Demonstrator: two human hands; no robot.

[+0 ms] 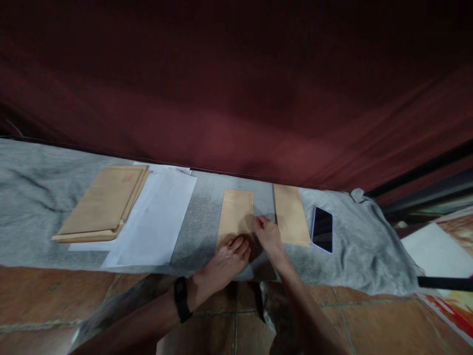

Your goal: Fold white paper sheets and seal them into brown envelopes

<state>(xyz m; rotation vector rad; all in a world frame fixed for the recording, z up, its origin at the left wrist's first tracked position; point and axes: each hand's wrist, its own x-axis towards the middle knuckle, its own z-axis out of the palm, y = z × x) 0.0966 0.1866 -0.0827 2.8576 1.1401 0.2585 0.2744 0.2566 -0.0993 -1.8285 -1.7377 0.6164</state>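
Observation:
A brown paper envelope with red print near its top right corner lies upright before me on the grey cloth. My left hand rests over its lower end, fingers slightly bent and laid on the paper, covering part of it. At the envelope's right edge is my right hand, with its fingers curled closed. Whatever those fingers may hold is hidden. A second brown envelope lies just right of my right hand.
A phone with a purple edge lies at the right. On the left are white paper sheets and a stack of brown envelopes. A dark red cloth rises behind the narrow grey-covered surface. Tiled floor shows below.

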